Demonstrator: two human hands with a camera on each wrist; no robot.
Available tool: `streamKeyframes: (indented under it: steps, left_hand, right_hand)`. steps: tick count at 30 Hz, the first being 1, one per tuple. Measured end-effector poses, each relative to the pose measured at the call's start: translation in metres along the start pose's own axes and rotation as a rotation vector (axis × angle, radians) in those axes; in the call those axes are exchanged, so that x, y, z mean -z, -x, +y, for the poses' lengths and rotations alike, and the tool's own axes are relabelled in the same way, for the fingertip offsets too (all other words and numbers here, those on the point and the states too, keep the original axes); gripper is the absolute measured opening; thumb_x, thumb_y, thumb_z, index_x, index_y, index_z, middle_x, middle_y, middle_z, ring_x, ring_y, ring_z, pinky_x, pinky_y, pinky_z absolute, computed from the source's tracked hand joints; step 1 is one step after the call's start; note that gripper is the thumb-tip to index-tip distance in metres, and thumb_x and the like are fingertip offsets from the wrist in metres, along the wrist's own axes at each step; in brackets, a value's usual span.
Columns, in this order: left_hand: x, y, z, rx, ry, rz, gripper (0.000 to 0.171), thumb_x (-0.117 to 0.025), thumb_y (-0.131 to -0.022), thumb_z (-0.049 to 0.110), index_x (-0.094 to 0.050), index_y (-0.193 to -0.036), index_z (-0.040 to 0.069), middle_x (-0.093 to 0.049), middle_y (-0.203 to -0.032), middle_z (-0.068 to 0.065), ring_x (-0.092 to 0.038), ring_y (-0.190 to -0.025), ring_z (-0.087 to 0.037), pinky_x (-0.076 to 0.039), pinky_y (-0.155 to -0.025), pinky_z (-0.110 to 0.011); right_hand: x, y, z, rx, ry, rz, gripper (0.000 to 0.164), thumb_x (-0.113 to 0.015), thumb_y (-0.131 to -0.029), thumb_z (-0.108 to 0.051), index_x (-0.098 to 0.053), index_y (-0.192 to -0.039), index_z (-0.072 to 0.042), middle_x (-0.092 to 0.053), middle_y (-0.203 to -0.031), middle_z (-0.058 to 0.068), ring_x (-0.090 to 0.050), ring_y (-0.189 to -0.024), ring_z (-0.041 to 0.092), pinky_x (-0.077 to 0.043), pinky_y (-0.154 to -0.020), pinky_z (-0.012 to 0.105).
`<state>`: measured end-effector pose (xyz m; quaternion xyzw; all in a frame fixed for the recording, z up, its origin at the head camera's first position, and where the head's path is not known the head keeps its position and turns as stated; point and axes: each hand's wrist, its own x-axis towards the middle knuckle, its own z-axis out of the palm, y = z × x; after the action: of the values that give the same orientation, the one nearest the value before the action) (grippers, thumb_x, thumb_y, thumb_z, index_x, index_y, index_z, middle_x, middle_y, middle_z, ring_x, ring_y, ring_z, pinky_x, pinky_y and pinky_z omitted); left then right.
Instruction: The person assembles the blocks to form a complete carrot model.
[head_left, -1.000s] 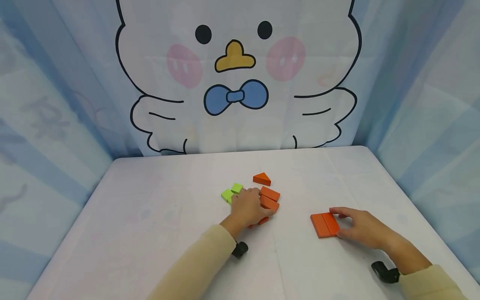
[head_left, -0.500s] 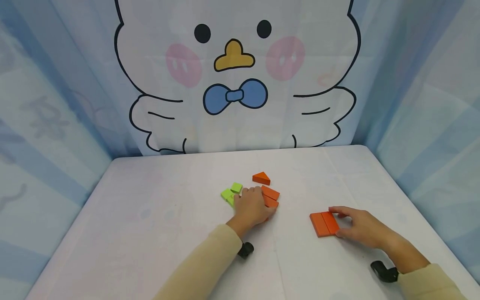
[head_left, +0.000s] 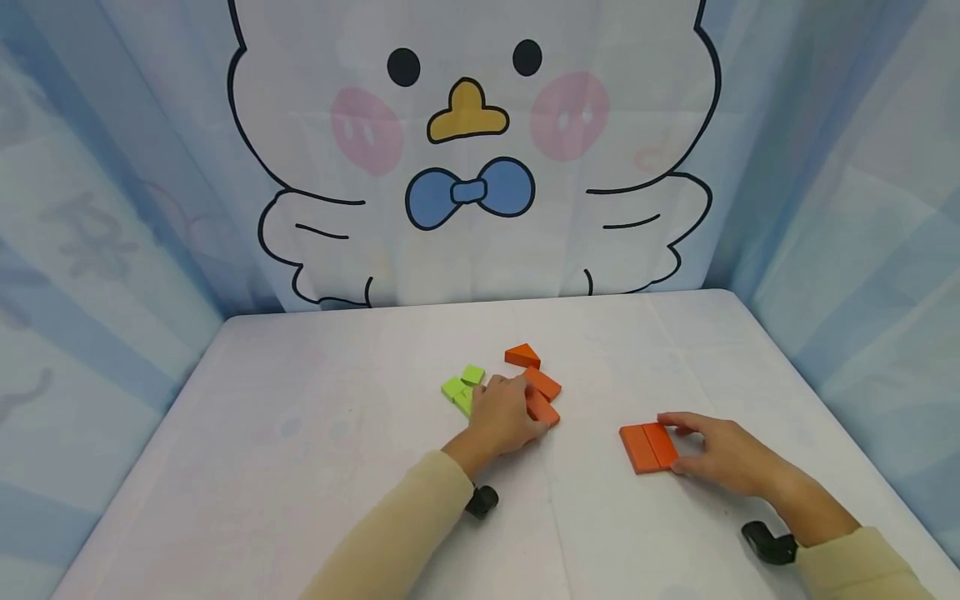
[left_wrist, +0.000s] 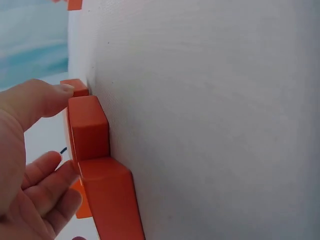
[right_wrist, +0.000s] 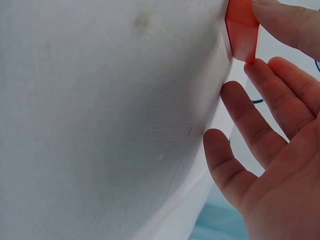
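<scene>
My left hand point(head_left: 501, 414) is over the middle of the table, among flat orange blocks. Its thumb and fingers straddle the lower orange block point(head_left: 542, 408), pinching it. Another orange block point(head_left: 543, 383) lies against that one's far side. In the left wrist view the thumb tip is on an orange block point(left_wrist: 76, 86), while two more orange blocks point(left_wrist: 92, 127) stand end to end nearer the camera. My right hand point(head_left: 723, 454) pinches one of two orange blocks point(head_left: 648, 448) lying side by side, thumb at the near edge and index finger at the far edge.
Several lime-green blocks point(head_left: 472, 374) lie just left of my left hand, partly hidden by it. An orange triangular block point(head_left: 522, 357) sits beyond the orange ones. The white table point(head_left: 315, 467) ends at a printed cartoon curtain point(head_left: 472, 258).
My left hand first shifts a little right, then slightly back left. The orange blocks beside it have turned and slid slightly, the farther one now nearer the triangular block. My right hand stays put.
</scene>
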<state>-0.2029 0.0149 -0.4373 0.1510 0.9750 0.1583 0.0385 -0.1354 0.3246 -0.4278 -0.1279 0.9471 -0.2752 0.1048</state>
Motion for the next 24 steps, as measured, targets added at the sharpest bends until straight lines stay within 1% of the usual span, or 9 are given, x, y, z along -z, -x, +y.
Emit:
streamKeyframes:
  steps: [2,3,5,8,9,12,17,20,24]
  left_hand:
    - [0.0,0.001,-0.001,-0.037,0.019,-0.004,0.047,-0.076,-0.084,0.051,-0.062,-0.112,0.015,-0.057,-0.086,0.008,-0.053,-0.102,-0.02,-0.037,-0.091,-0.042]
    - [0.0,0.002,-0.001,-0.053,0.03,-0.007,0.048,-0.077,-0.084,0.05,-0.063,-0.112,0.014,-0.058,-0.088,0.008,-0.054,-0.103,-0.019,-0.037,-0.092,-0.041]
    - [0.001,0.003,0.0,-0.085,0.06,-0.02,0.047,-0.078,-0.084,0.047,-0.064,-0.114,0.014,-0.06,-0.093,0.007,-0.053,-0.106,-0.02,-0.037,-0.092,-0.041]
    - [0.002,0.006,0.003,-0.132,0.081,-0.046,0.05,-0.079,-0.084,0.042,-0.065,-0.123,0.013,-0.064,-0.105,0.004,-0.052,-0.112,-0.02,-0.038,-0.093,-0.041]
    - [0.002,0.006,0.005,-0.146,0.081,-0.056,0.052,-0.079,-0.085,0.041,-0.065,-0.127,0.013,-0.064,-0.109,0.004,-0.051,-0.114,-0.02,-0.038,-0.094,-0.041]
    - [0.0,0.008,0.01,-0.186,0.065,-0.079,0.053,-0.078,-0.086,0.038,-0.064,-0.131,0.014,-0.065,-0.115,0.004,-0.05,-0.118,-0.019,-0.037,-0.096,-0.041]
    - [-0.005,0.009,0.021,-0.224,0.042,-0.105,0.051,-0.077,-0.087,0.037,-0.065,-0.132,0.017,-0.065,-0.118,0.006,-0.05,-0.121,-0.018,-0.038,-0.097,-0.038]
    - [-0.008,0.01,0.027,-0.241,0.03,-0.125,0.05,-0.076,-0.088,0.038,-0.064,-0.132,0.018,-0.065,-0.119,0.008,-0.05,-0.12,-0.017,-0.037,-0.098,-0.038]
    - [-0.011,0.01,0.037,-0.277,0.017,-0.147,0.049,-0.075,-0.089,0.04,-0.064,-0.132,0.019,-0.064,-0.119,0.01,-0.05,-0.115,-0.014,-0.037,-0.096,-0.035]
  right_hand:
    - [0.0,0.0,0.0,-0.003,-0.003,0.001,0.063,-0.078,-0.084,-0.017,-0.054,-0.14,0.0,-0.058,-0.132,0.02,-0.053,-0.118,0.041,-0.042,-0.096,0.063]
    - [0.0,0.0,0.0,-0.002,-0.002,0.001,0.063,-0.078,-0.084,-0.018,-0.054,-0.14,0.0,-0.058,-0.132,0.02,-0.053,-0.118,0.041,-0.042,-0.096,0.063]
    - [-0.001,0.0,0.0,-0.002,-0.002,0.0,0.063,-0.078,-0.085,-0.018,-0.053,-0.14,0.0,-0.058,-0.132,0.021,-0.053,-0.118,0.041,-0.042,-0.096,0.063]
    - [-0.001,0.0,0.001,-0.001,-0.004,0.001,0.063,-0.078,-0.085,-0.018,-0.054,-0.14,0.0,-0.058,-0.132,0.021,-0.053,-0.118,0.041,-0.043,-0.096,0.063]
    - [-0.001,0.0,0.001,0.0,-0.004,0.0,0.063,-0.078,-0.085,-0.018,-0.053,-0.14,0.0,-0.058,-0.133,0.021,-0.053,-0.118,0.041,-0.043,-0.096,0.063]
    - [-0.001,0.0,0.002,0.002,-0.005,0.001,0.063,-0.078,-0.085,-0.018,-0.054,-0.14,0.0,-0.058,-0.133,0.021,-0.053,-0.118,0.041,-0.043,-0.096,0.063]
    - [0.0,0.0,0.002,0.005,0.004,0.0,0.064,-0.079,-0.084,-0.019,-0.053,-0.14,-0.001,-0.058,-0.131,0.021,-0.053,-0.116,0.041,-0.043,-0.095,0.063]
    - [0.001,0.0,0.002,0.009,0.013,0.001,0.064,-0.079,-0.084,-0.019,-0.053,-0.14,0.0,-0.059,-0.13,0.021,-0.054,-0.115,0.041,-0.043,-0.094,0.063]
    - [0.0,0.0,0.002,0.009,0.017,0.005,0.064,-0.08,-0.083,-0.019,-0.054,-0.139,0.0,-0.059,-0.129,0.02,-0.055,-0.114,0.04,-0.044,-0.094,0.062]
